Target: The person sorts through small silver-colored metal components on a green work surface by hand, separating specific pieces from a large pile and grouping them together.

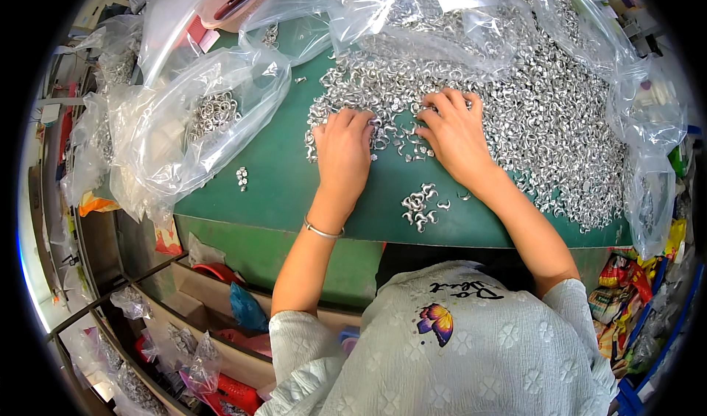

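- My left hand (pixel 344 140) is down at the left edge of the big heap. The fingers bend over the bits (pixel 563 118), and their tips are hard to see, so I cannot tell if they pinch any.
- My right hand (pixel 455 132) is on the heap too, just beside the left one. Its thumb is apart from the fingers, and I see no bit squeezed between them.
- The bits are small, shiny and curved. They lie all over the green table (pixel 309 213), most of them in front of me and to my right.
- I think there is a lot left, because the heap is huge. What looks done is little: one small pile (pixel 421 206) sits alone near my edge of the table, and a tiny clump (pixel 242 179) sits off to the left.
- The left bag (pixel 158 154) is clear, and shiny rings (pixel 215 114) show in it.
- The top bag (pixel 442 22) is clear too. Bits show through it, but I cannot tell if they are in it or under it.
- The pink tub (pixel 207 12) has a dark red thing (pixel 236 1) in it.
- Below the table, a brown tray (pixel 195 287) has a blue bag (pixel 247 307) in it.
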Available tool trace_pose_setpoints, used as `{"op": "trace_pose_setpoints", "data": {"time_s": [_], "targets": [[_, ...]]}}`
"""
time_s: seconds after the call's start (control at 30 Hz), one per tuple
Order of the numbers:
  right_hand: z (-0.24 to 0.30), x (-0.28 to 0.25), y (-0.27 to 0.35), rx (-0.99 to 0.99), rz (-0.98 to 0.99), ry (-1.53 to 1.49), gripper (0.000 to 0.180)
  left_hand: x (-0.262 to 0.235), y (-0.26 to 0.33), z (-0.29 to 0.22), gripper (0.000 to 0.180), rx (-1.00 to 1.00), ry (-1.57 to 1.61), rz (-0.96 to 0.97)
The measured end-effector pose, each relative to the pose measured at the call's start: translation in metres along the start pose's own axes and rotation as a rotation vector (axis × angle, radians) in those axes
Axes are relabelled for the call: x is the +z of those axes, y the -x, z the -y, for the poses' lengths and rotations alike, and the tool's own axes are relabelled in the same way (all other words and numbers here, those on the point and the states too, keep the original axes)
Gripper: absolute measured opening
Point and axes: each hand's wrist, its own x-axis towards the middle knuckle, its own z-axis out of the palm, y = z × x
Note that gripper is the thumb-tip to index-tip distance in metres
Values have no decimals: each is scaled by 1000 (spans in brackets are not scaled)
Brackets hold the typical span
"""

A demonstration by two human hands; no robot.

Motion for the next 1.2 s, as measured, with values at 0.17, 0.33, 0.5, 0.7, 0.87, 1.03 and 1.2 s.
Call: {"op": "trace_pose_setpoints", "data": {"time_s": [0.17,0.33,0.5,0.7,0.87,1.03,1.2], "targets": [[7,2,-3,59,22,-9,13,3,-5,-6,21,-6,-4,25],[-3,-10,5,76,-96,-173,12,-3,-4,-4,17,-21,80,-53],[-7,-18,13,153,-89,-301,8,0,3,0,14,-95,139,-133],[3,-53,24,409,562,-775,4,-22,14,-29,12,-126,395,-114],[-4,-39,40,77,341,-547,7,-10,50,-46,15,-165,524,73],[-19,-44,45,179,193,-220,5,-12,66,-56,19,-151,465,147],[-35,-45,46,134,-142,-20,6,-9,59,-52,34,-26,403,120]]}}
